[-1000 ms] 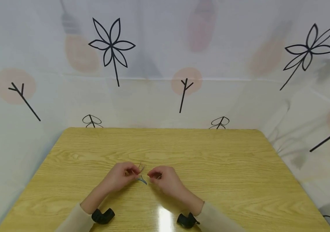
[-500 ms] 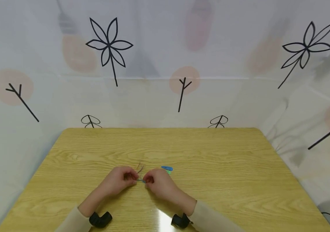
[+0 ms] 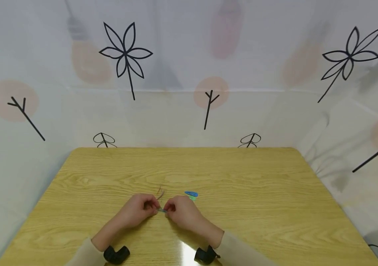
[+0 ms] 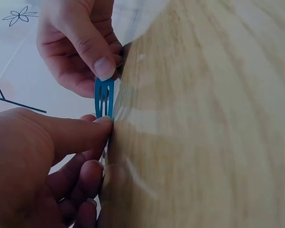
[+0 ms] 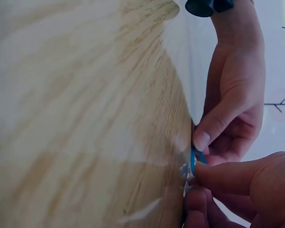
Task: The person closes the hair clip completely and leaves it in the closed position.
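Between the two hands is a blue snap hair clip (image 3: 162, 210), low over the wooden table. My left hand (image 3: 139, 207) pinches one end with thumb and fingers. The other end is pinched by my right hand (image 3: 184, 212). In the left wrist view the slotted face of the blue hair clip (image 4: 104, 96) shows between the two thumbs. From the right wrist, blue strips of the hair clip (image 5: 194, 160) appear edge-on, partly behind the near thumb. Fingertips hide both ends.
Just beyond the hands, thin brownish and grey slender pieces (image 3: 160, 193) lie on the table (image 3: 242, 184). Behind the right hand are another blue hair clip (image 3: 191, 193) and a green one (image 3: 193, 198). A patterned white cloth (image 3: 175, 122) hangs around the table.
The right hand has moved left from beside the hair clip and now pinches it, uncovering the blue and green clips behind. The held clip has gone from slanted to nearly level.
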`<state>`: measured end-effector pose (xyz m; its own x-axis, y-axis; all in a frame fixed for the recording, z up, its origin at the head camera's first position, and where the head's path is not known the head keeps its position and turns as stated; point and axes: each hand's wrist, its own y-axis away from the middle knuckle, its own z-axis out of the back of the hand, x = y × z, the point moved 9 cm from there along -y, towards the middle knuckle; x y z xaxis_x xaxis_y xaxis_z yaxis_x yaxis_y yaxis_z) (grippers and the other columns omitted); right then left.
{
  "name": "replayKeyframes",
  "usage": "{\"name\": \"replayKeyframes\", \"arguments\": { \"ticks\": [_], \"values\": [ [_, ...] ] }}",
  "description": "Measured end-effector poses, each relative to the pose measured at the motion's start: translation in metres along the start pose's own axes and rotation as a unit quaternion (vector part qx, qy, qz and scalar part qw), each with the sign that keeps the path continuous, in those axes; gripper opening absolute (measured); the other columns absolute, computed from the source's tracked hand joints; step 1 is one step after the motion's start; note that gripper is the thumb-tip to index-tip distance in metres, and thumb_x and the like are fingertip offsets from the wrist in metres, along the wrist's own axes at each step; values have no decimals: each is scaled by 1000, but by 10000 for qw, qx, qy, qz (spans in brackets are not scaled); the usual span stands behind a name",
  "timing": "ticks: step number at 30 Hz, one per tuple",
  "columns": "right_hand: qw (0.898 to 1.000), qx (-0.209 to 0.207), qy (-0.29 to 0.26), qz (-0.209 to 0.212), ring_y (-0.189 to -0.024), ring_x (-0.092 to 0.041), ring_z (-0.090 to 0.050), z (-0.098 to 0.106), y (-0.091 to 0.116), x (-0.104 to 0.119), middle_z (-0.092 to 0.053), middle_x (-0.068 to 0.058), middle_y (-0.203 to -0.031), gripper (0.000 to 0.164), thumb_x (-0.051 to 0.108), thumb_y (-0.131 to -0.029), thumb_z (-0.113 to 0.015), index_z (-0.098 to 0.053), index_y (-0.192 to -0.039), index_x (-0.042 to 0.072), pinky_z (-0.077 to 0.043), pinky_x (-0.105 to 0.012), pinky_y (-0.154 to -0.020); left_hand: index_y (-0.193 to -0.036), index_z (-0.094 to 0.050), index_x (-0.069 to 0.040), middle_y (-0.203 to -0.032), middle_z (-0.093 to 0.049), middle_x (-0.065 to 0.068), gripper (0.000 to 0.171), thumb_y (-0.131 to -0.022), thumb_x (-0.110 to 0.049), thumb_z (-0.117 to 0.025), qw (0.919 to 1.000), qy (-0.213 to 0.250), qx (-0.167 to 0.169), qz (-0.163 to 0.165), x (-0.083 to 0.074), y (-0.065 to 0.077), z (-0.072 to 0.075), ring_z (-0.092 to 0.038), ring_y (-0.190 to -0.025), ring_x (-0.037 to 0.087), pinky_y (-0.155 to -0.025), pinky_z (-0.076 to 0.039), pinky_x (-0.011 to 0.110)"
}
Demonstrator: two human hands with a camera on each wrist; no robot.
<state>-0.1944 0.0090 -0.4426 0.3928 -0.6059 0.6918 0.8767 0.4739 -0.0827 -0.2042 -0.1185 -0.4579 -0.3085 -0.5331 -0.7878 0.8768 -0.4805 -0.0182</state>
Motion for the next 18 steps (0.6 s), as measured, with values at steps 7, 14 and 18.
{"name": "replayKeyframes", "arguments": {
  "ticks": [7,14,18],
  "values": [
    [9999,-103,-119,68,-66,1,-52,1,2,-1,-61,12,-73,9,2,-84,-74,-74,-82,11,-46,-20,-63,-97,-69,-14,-86,-62,-5,8,-91,-15,-74,9997,193,-33,109,0,1,-2,-56,-73,10,-65,-47,25],
    [9984,-222,-510,1,-68,-3,-54,7,3,-4,-63,9,-74,13,-2,-85,-68,-74,-83,9,-47,-22,-65,-102,-70,-13,-89,-62,-5,12,-92,-20,-73,9997,186,-52,135,-1,2,-1,-56,-74,11,-66,-47,26],
    [9977,-316,-591,35,-69,-3,-55,14,4,-4,-64,9,-75,11,-1,-86,-70,-74,-84,8,-48,-22,-65,-102,-71,-15,-90,-64,-7,13,-91,-22,-74,9998,183,-58,78,-4,2,0,-57,-75,10,-67,-48,26]
  ]
}}
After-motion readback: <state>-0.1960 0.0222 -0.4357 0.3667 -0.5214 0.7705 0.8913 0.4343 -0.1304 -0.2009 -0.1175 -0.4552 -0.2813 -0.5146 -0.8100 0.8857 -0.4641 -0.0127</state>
